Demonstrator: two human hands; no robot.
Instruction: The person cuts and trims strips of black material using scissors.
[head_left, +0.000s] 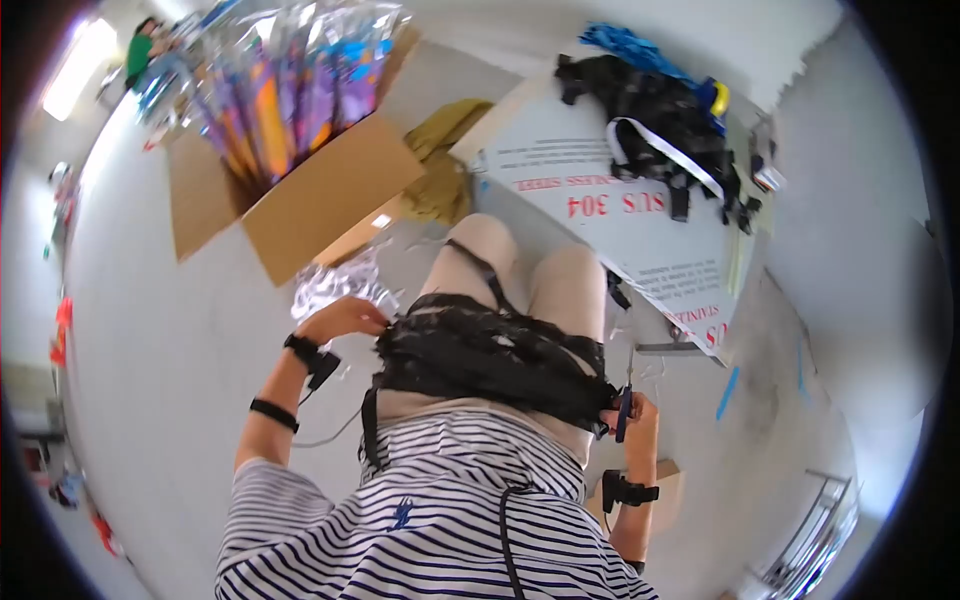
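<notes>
A bunched piece of black fabric (490, 355) lies across my lap, with a thin black strap over one thigh and another hanging at the left. My left hand (345, 320) pinches its upper left edge. My right hand (638, 412) is closed around scissors (625, 410) with a dark blue handle, their blade pointing up and away from me. The fingertips of that hand also touch the right end of the fabric. What the scissors' tips are doing cannot be made out.
An open cardboard box (335, 190) of plastic-wrapped purple and orange items stands ahead left. White scraps (345, 285) lie beside it. On the right, a grey-white printed board (560, 160) carries a black strappy heap (660, 130). A person (145, 50) sits far left.
</notes>
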